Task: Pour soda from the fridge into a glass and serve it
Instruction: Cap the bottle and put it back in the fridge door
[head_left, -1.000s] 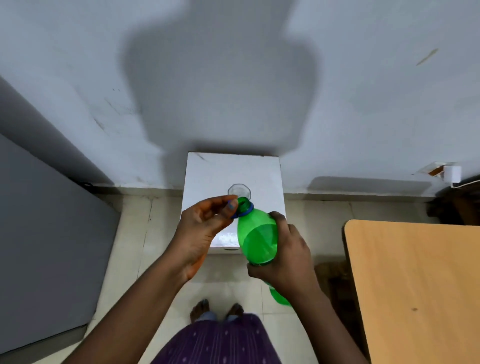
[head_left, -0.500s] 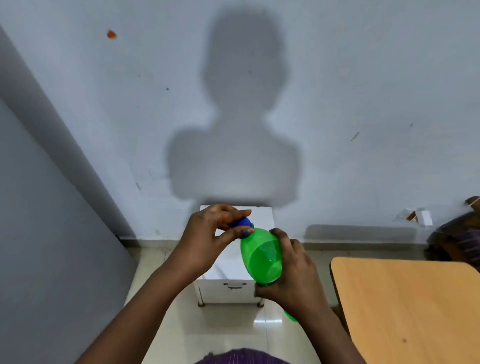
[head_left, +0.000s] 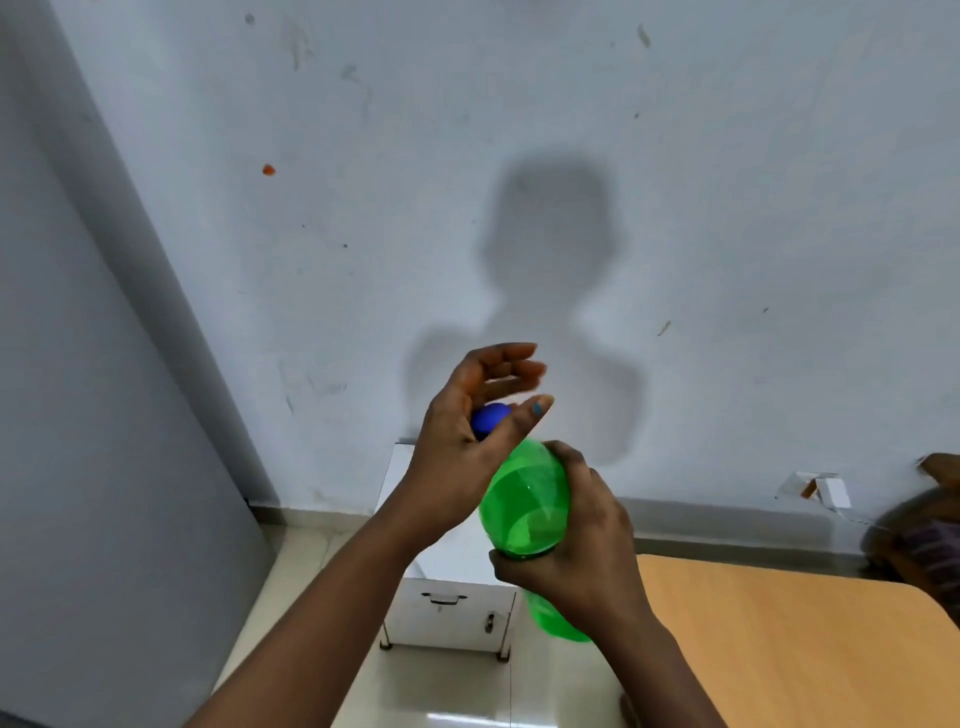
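Observation:
A green plastic soda bottle (head_left: 524, 512) is held upright in front of me, tilted slightly left. My right hand (head_left: 576, 551) grips its body from the right side. My left hand (head_left: 467, 452) is over the bottle's neck, fingers spread, with the blue cap (head_left: 489, 420) against its palm and thumb. Whether the cap is on the neck or off it is hidden by the hand. The glass that stood on the white cabinet is hidden behind my hands.
A small white cabinet (head_left: 447, 603) with a handle and lock stands against the wall below my hands. A wooden table (head_left: 789, 649) is at the lower right. The grey fridge side (head_left: 104, 415) fills the left. Tiled floor (head_left: 441, 691) lies below.
The camera has tilted up, showing more wall. My left hand has opened its fingers around the blue cap, which was pinched on the neck before. The right hand keeps its grip.

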